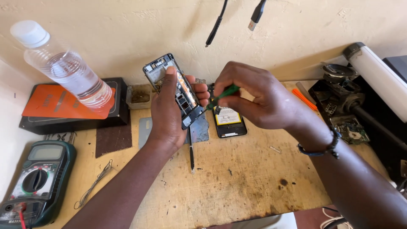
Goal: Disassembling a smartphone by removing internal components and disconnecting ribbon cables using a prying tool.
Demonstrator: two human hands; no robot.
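My left hand grips an opened phone frame and holds it upright above the wooden bench, thumb pressed along its inner side. My right hand pinches a small green-handled screwdriver whose tip points at the lower part of the frame. A bracelet circles my right wrist. Just behind the hands a phone part with a yellow-labelled battery lies flat on the bench.
A clear water bottle stands on an orange-topped black box at left. A multimeter lies at front left, with thin wire beside it. A black probe lies mid-bench. Circuit boards and tools crowd the right. Cables hang from above.
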